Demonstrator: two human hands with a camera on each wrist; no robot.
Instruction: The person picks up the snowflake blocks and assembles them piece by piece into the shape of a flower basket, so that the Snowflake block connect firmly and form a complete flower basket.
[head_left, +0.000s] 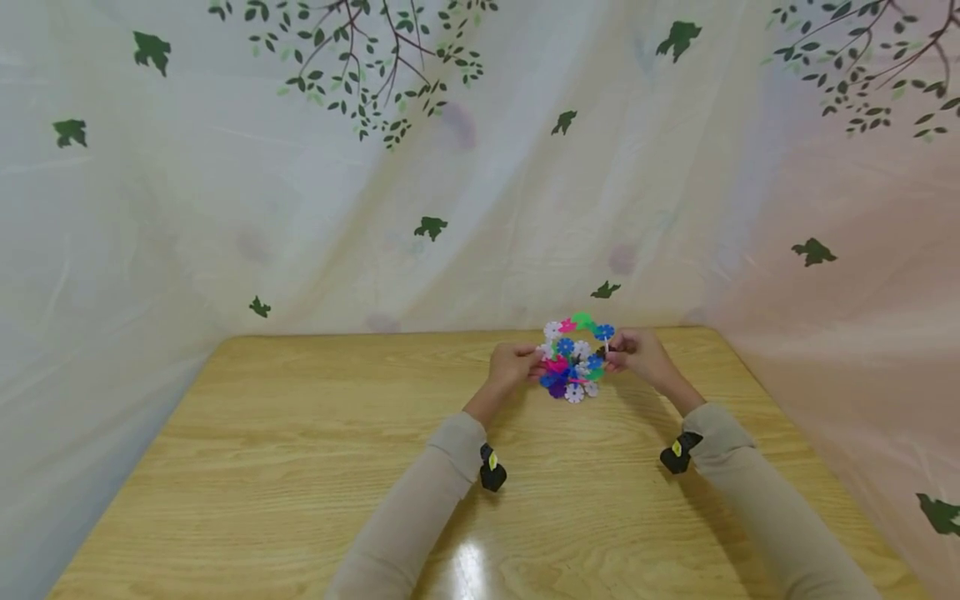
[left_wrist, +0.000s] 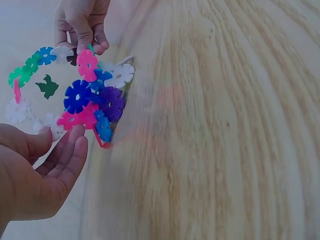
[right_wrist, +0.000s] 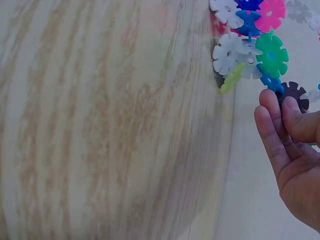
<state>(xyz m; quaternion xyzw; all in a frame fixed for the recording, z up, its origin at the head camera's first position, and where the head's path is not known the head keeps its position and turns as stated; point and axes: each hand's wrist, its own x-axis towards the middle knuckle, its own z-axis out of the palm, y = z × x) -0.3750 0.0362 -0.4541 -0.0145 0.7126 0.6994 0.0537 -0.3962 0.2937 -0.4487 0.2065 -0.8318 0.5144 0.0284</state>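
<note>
A built-up basket-like shape of snowflake discs (head_left: 573,371) is held between both hands toward the table's far edge. Its discs are white, pink, blue, purple and green, with a looped chain arching over like a handle. On its left side, my left hand (head_left: 513,364) grips the edge; in the left wrist view, thumb and fingers meet around a white disc (left_wrist: 50,125) beside a pink one (left_wrist: 80,117). From the right, my right hand (head_left: 641,354) pinches a dark disc (right_wrist: 294,95) where the chain joins the body. A green disc (right_wrist: 271,55) sits close by.
A wood-grain table (head_left: 300,467) lies beneath the hands. Behind it hangs a pale curtain (head_left: 337,208) printed with leaves and branches, which also runs along both sides. Black wrist cameras (head_left: 492,471) are strapped near both sleeve cuffs.
</note>
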